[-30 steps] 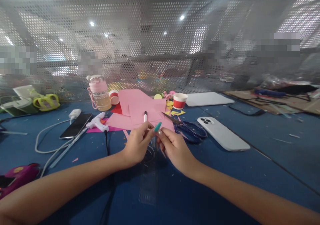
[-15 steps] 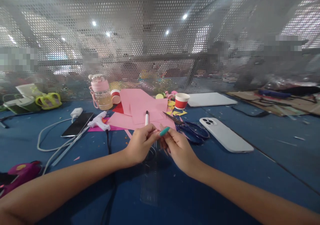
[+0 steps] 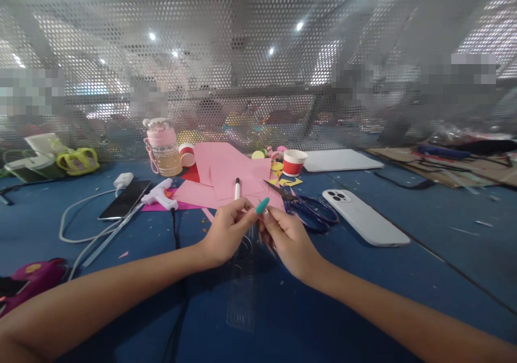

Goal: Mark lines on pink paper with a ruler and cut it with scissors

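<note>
My left hand [image 3: 228, 232] and my right hand [image 3: 290, 242] meet above the blue table, fingers pinched together at the tips. A long teal nail [image 3: 262, 206] shows at the left thumb's tip. Whatever small thing lies between the fingers is too hidden to name. Just beyond them a marker [image 3: 237, 189] with a black tip lies on pink paper sheets [image 3: 230, 172]. To the right of my right hand are blue-handled scissors [image 3: 313, 212]. A clear ruler [image 3: 241, 298] lies flat below my hands.
Left are a white glue gun [image 3: 161, 193], a black phone [image 3: 125, 200], a white charger [image 3: 123, 180] and a pink-lidded bottle [image 3: 163, 147]. A red-and-white paper cup [image 3: 294, 163] and a white phone [image 3: 365, 217] are right. A perforated metal screen [image 3: 242, 72] closes the back.
The left thumb with its teal nail has tilted up slightly, its tip now pointing more steeply. Both hands stay together in nearly the same place.
</note>
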`<move>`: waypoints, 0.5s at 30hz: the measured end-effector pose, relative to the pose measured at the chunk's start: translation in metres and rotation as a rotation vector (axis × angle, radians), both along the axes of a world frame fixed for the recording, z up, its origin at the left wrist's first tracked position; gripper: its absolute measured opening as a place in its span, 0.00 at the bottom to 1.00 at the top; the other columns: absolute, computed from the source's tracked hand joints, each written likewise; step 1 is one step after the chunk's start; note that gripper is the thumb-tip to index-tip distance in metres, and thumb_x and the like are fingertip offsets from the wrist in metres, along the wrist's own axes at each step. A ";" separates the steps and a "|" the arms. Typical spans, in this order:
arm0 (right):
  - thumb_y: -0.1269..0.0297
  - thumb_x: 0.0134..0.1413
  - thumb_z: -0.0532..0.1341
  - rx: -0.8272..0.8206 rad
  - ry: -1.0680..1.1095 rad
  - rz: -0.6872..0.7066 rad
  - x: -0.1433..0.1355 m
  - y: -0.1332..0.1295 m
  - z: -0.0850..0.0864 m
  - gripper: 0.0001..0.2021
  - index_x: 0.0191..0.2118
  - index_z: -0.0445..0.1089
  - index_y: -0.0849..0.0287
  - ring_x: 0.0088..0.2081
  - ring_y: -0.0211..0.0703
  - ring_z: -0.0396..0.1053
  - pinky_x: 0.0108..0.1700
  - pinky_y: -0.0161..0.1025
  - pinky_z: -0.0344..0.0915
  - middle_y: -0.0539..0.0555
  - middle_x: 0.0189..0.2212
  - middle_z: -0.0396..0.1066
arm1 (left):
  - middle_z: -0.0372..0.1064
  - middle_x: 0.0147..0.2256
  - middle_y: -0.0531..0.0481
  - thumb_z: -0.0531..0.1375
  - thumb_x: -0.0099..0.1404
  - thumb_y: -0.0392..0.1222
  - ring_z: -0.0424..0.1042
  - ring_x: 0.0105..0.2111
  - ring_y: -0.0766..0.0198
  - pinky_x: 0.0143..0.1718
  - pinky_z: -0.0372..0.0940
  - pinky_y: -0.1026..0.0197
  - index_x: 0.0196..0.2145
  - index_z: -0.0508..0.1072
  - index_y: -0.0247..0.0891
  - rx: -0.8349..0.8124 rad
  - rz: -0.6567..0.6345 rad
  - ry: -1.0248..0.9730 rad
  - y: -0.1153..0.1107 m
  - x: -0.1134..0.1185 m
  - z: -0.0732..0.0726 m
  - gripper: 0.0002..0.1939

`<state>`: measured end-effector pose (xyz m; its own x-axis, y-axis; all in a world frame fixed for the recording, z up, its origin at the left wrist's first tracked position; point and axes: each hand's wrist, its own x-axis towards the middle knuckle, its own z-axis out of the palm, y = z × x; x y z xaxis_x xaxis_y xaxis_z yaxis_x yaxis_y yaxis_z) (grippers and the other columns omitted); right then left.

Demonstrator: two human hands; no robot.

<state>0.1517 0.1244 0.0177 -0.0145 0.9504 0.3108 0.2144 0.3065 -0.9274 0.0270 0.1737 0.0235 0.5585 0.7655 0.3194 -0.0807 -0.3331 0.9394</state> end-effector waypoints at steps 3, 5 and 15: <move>0.42 0.55 0.47 -0.007 -0.009 -0.022 -0.001 -0.001 0.000 0.24 0.20 0.55 0.56 0.13 0.32 0.53 0.15 0.32 0.49 0.44 0.11 0.54 | 0.61 0.20 0.55 0.51 0.63 0.54 0.62 0.19 0.70 0.21 0.59 0.66 0.25 0.62 0.37 0.019 -0.050 -0.040 -0.002 0.000 0.003 0.18; 0.41 0.54 0.47 0.003 -0.017 -0.036 -0.001 -0.001 0.000 0.24 0.19 0.54 0.56 0.13 0.32 0.52 0.15 0.31 0.49 0.45 0.11 0.54 | 0.57 0.17 0.57 0.47 0.65 0.53 0.58 0.16 0.72 0.19 0.55 0.67 0.25 0.62 0.37 0.077 -0.022 0.007 -0.002 -0.002 0.005 0.19; 0.41 0.52 0.49 -0.039 0.023 0.029 0.004 0.002 0.002 0.24 0.19 0.55 0.56 0.12 0.31 0.49 0.14 0.31 0.46 0.43 0.10 0.52 | 0.59 0.18 0.56 0.45 0.66 0.47 0.59 0.18 0.70 0.21 0.54 0.65 0.23 0.59 0.38 0.271 0.090 0.367 0.003 -0.006 0.010 0.16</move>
<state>0.1553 0.1265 0.0193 -0.0360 0.9611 0.2740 0.1845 0.2758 -0.9433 0.0208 0.1770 0.0338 0.6073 0.7321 0.3086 0.2812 -0.5614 0.7783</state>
